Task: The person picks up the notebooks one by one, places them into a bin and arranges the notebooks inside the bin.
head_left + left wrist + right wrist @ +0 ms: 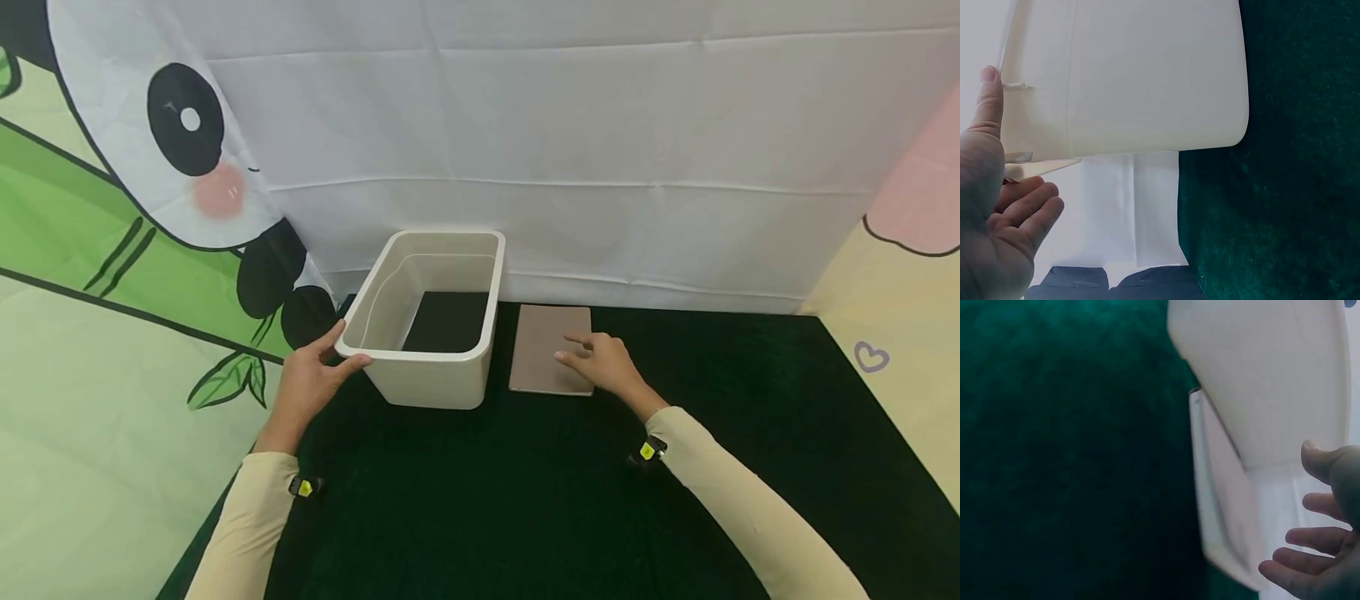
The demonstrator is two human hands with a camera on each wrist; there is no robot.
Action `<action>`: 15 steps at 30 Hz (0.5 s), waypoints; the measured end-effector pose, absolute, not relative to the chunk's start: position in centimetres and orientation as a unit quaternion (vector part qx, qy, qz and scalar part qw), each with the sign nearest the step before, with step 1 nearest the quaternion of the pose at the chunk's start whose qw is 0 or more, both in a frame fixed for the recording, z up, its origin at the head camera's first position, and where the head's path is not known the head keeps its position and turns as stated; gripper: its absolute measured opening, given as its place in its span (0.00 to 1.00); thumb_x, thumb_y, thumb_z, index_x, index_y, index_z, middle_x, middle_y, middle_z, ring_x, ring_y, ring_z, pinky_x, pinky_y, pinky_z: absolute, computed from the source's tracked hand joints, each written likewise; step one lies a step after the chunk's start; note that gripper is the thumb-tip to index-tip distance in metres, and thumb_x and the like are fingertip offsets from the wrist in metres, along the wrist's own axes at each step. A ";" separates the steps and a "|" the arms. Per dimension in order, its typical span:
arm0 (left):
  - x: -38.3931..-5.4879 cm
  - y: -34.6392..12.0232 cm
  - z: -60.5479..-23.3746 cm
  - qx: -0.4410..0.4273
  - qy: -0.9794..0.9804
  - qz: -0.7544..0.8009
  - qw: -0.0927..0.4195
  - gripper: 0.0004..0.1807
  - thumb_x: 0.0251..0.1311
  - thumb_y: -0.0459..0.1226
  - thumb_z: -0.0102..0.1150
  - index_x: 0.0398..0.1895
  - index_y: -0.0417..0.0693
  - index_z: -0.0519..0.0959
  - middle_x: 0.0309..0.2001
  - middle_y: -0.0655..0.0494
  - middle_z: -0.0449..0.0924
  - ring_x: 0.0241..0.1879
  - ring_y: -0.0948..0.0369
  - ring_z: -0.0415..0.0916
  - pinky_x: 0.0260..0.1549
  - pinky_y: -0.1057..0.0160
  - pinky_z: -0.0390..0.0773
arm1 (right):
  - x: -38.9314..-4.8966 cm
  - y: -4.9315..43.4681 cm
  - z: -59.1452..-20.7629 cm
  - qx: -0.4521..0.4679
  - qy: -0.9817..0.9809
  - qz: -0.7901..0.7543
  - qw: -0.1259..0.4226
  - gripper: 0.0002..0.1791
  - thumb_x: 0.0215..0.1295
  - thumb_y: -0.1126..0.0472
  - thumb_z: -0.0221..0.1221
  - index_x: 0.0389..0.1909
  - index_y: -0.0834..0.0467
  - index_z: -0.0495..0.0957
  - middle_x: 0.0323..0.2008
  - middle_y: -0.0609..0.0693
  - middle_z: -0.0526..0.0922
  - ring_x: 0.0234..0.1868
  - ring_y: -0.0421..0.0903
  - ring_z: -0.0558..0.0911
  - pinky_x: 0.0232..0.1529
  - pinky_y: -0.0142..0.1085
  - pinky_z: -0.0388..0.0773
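Note:
A white plastic bin (423,379) with rounded corners stands on the dark green cloth, and a flat dark rectangle (447,321) covers part of its floor. My left hand (309,390) holds the bin's near left corner, with the thumb at the front rim and the index finger along the side. In the left wrist view the remaining fingers (1032,209) hang loosely beside the bin. Right of the bin lies a closed pinkish-beige notebook (543,350), its pale page edges showing in the right wrist view. Above its right part, my right hand (607,364) hovers with spread fingers, holding nothing.
Dark green cloth (480,500) covers the table. A white fabric backdrop (570,125) hangs close behind the bin and notebook. Printed cloth with a cartoon panda (187,142) borders the left side, and yellow cloth (892,308) borders the right.

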State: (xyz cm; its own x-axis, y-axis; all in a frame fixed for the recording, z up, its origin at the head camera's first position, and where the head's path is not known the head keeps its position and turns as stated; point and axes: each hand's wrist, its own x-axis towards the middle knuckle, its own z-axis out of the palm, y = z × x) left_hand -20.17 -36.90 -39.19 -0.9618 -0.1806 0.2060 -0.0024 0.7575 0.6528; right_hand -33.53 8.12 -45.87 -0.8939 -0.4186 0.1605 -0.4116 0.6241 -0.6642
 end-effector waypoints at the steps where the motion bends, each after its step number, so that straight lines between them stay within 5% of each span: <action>1: -20.2 -36.9 -39.2 0.049 -0.929 -0.345 0.129 0.51 0.56 0.64 0.67 0.80 0.60 0.58 0.74 0.37 0.64 0.68 0.35 0.68 0.58 0.31 0.73 | -33.4 8.4 -46.3 -0.227 0.903 -0.366 0.007 0.32 0.71 0.43 0.63 0.68 0.58 0.76 0.55 0.68 0.82 0.45 0.61 0.86 0.42 0.50 0.82; 5: -20.3 -36.9 -39.3 0.049 -0.928 -0.348 0.127 0.52 0.56 0.65 0.66 0.81 0.60 0.57 0.74 0.37 0.64 0.69 0.34 0.67 0.57 0.31 0.73 | -33.2 9.3 -47.5 -0.219 0.908 -0.358 0.018 0.33 0.69 0.44 0.65 0.69 0.59 0.75 0.53 0.67 0.82 0.36 0.57 0.81 0.40 0.47 0.79; 7: -20.4 -36.9 -39.3 0.048 -0.927 -0.349 0.126 0.52 0.57 0.65 0.66 0.81 0.60 0.57 0.74 0.37 0.63 0.69 0.34 0.67 0.57 0.32 0.73 | -33.2 9.6 -47.9 -0.221 0.910 -0.350 0.016 0.34 0.68 0.45 0.66 0.69 0.60 0.74 0.62 0.67 0.79 0.49 0.59 0.83 0.51 0.52 0.80; 10: -20.4 -36.9 -39.3 0.047 -0.927 -0.349 0.127 0.51 0.57 0.64 0.66 0.81 0.59 0.57 0.74 0.37 0.63 0.69 0.34 0.67 0.57 0.32 0.73 | -33.1 9.9 -48.5 -0.225 0.911 -0.344 0.020 0.37 0.67 0.46 0.68 0.70 0.61 0.72 0.70 0.66 0.71 0.69 0.66 0.72 0.65 0.61 0.71; 15: -20.4 -36.7 -39.2 0.045 -0.928 -0.347 0.130 0.51 0.58 0.62 0.67 0.80 0.58 0.58 0.74 0.36 0.63 0.69 0.34 0.67 0.58 0.32 0.73 | -32.9 10.5 -49.0 -0.211 0.915 -0.341 0.044 0.41 0.66 0.43 0.67 0.73 0.60 0.70 0.72 0.66 0.69 0.72 0.68 0.67 0.68 0.64 0.66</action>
